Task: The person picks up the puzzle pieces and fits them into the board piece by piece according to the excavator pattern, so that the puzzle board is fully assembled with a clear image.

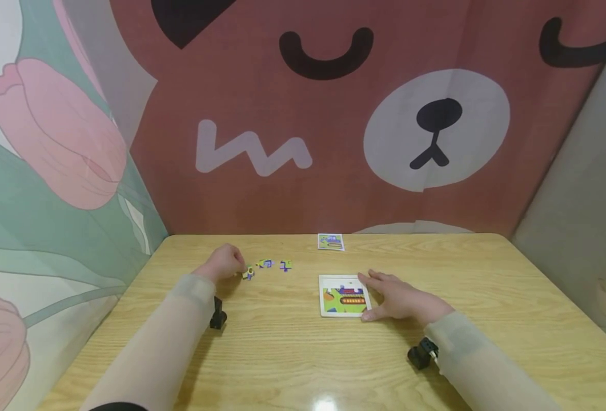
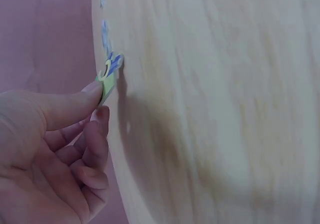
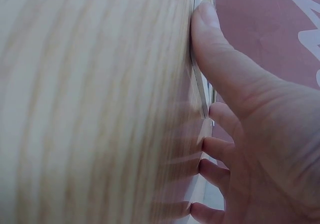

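Observation:
My left hand pinches a small jigsaw piece between thumb and fingers at the left of the table. In the left wrist view that piece is light green with blue and pale yellow, held tilted by the tabletop. My right hand lies along the right edge of a white-framed puzzle tray, thumb at the near corner and fingers at the far one. Pieces with a green, orange and red vehicle picture cover the tray's lower part, and its upper strip shows white. From the right wrist, the thumb rests on the frame.
Two loose jigsaw pieces, one just beyond my left hand and another farther right, lie on the wooden table. A small picture card lies at the table's back edge. Behind it rises a bear-printed wall.

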A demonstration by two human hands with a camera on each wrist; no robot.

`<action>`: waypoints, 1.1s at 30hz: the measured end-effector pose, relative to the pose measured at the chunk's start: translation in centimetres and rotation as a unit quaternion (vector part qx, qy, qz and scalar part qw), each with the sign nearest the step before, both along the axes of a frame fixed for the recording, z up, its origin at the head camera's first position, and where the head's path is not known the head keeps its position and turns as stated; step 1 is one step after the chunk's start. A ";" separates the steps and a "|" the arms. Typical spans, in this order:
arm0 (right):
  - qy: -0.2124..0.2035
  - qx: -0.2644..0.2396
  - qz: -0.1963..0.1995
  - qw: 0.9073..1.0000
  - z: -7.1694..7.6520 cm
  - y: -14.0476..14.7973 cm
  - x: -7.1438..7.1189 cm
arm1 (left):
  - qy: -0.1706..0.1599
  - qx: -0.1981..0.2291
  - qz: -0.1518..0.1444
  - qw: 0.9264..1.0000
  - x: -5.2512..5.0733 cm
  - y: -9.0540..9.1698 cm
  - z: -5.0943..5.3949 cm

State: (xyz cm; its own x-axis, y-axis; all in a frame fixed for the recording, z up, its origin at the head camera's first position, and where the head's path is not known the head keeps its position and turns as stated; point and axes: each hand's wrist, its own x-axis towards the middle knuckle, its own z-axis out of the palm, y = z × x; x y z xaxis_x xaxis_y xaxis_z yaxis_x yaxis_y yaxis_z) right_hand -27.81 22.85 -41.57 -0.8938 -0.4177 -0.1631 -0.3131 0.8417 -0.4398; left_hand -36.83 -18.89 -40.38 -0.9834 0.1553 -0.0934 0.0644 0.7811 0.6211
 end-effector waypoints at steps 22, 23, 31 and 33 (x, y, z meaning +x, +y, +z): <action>-0.004 0.001 -0.001 1.000 0.1 0.0 -0.1 | 0.009 0.088 -0.108 0.990 0.8 12.7 1.7; -0.003 -0.002 0.002 1.000 0.1 0.0 -0.1 | 0.006 0.094 -0.113 0.989 1.0 13.3 1.7; 0.001 -0.010 0.004 1.000 0.2 -0.1 0.2 | -0.024 0.098 -0.143 0.985 1.4 15.6 0.7; 0.002 -0.009 0.002 1.000 0.3 -0.1 0.2 | -0.025 0.096 -0.145 0.984 1.5 15.9 0.6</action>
State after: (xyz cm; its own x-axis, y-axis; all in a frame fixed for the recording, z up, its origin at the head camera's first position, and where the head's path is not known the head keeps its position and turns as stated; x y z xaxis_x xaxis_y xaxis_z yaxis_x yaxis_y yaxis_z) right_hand -27.63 22.79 -41.31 -0.8925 -0.4250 -0.1513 -0.3191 0.8318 -0.4542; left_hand -35.32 -3.03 -39.74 -0.8905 0.4476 -0.0813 0.2329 0.6021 0.7637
